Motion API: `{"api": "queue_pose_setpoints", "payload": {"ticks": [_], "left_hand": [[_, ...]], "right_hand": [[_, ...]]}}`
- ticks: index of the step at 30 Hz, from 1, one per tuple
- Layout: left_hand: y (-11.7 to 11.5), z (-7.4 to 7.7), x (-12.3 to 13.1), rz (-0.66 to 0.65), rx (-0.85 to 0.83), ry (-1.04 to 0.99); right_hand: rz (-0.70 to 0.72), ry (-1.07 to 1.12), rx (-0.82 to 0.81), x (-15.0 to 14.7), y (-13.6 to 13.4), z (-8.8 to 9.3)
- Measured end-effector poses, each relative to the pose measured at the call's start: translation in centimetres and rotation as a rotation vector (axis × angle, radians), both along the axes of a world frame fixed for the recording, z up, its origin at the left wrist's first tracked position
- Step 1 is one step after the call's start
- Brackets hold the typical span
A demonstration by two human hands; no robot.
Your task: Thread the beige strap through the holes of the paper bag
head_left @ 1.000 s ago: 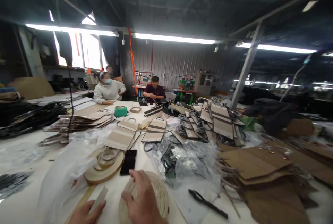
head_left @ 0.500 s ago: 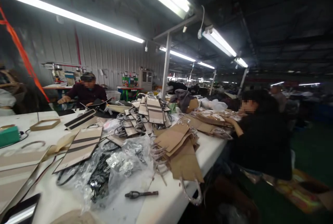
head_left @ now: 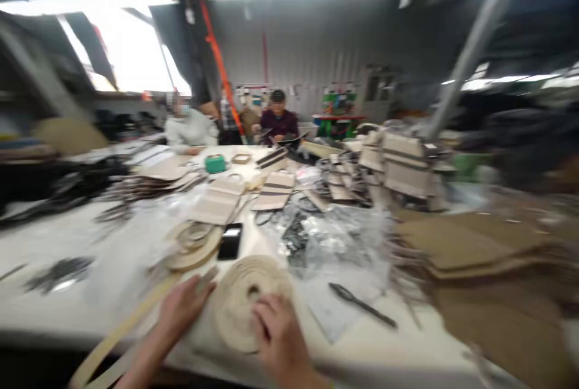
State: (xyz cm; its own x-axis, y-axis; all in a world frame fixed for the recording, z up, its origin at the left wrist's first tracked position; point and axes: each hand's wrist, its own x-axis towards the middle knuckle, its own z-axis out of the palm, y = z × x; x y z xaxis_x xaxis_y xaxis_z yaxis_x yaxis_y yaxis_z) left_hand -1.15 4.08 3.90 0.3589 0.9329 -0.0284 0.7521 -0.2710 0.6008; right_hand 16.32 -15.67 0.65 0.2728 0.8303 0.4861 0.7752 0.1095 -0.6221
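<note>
A wide cream roll of tape lies on its side near the table's front edge. My right hand is on its right side, fingers curled by the central hole and gripping it. Left of the roll is my left hand, its fingers closed by a small greyish piece, blurred by motion. A pale strip runs past my left forearm and over the table edge. Behind that hand lies another roll of tape, with a black phone to its right.
Right of the roll lie a dark pointed hand tool and clear plastic bags with dark pieces. Brown bag panels cover the right side. Striped panels and a green box are farther back. Two people sit across the table.
The view has swung left and down, bringing both my hands and the cream roll into sight. The person in black on the right is out of frame.
</note>
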Motion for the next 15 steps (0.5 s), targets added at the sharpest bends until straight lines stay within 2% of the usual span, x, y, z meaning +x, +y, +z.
{"api": "queue_pose_setpoints", "payload": {"ticks": [1, 3, 6, 8, 11, 13, 15], "left_hand": [[0.0, 0.5, -2.4, 0.037, 0.028, -0.009], [-0.7, 0.9, -5.2, 0.076, -0.030, -0.140], [-3.4, 0.0, -6.4, 0.155, -0.317, -0.527], [-5.6, -0.9, -7.2, 0.204, -0.421, -0.688], [-6.9, -2.1, -9.5, 0.261, -0.403, -0.683], [-6.3, -2.6, -11.1, 0.296, -0.335, -0.589], [-5.4, -2.4, -12.5, 0.321, -0.287, -0.469]], "right_hand": [[0.056, 0.006, 0.022, 0.5, 0.2, -0.4], [0.113, 0.008, 0.079, 1.2, 1.1, -1.5], [0.135, -0.012, 0.134, 1.5, 1.5, -2.6], [0.132, -0.023, 0.144, 1.5, 1.0, -2.7], [0.113, -0.025, 0.176, 1.3, 0.7, -2.7], [0.053, 0.025, 0.217, 1.1, 1.6, -2.8], [-0.005, 0.103, 0.272, 0.9, 3.6, -2.6]]}}
